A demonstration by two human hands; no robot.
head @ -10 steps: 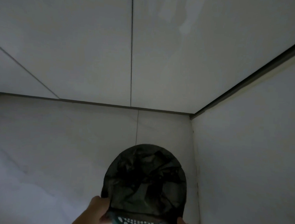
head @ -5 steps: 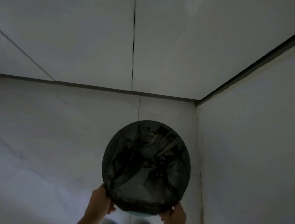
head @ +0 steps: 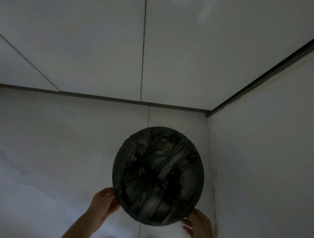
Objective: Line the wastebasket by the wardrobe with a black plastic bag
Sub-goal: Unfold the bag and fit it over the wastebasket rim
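Light: dim, grey all over; fine detail is hard to read.
Basket (head: 123, 201): round, seen from straight above, in the lower centre of the frame, a little right of the middle. Its own wall shows nowhere clearly; the rim is wrapped in dark film.
Bag (head: 158, 174): black plastic, crumpled, filling the mouth of the basket and folded over the rim all the way round. The folds sink towards a darker middle.
Left hand (head: 103, 204): at the lower left edge of the basket, fingers curled up against the rim, thumb side touching the bag. It looks to be gripping the rim with the bag over it, though the fingertips are hidden behind the edge.
Right hand (head: 198, 226): at the lower right edge of the basket, fingers spread and pointing left, just touching the bag's underside at the rim. Whether it grips or only rests there I cannot tell.
Forearms: both enter from the bottom edge, bare.
Floor (head: 52, 159): pale tiles with a thin joint running up the frame under the basket.
Wardrobe (head: 102, 44): pale glossy panels across the upper half, with one vertical seam near the centre and a dark strip along the base.
Right wall (head: 267, 159): plain pale surface down the right side, close beside the basket, meeting the wardrobe in the corner at centre right.
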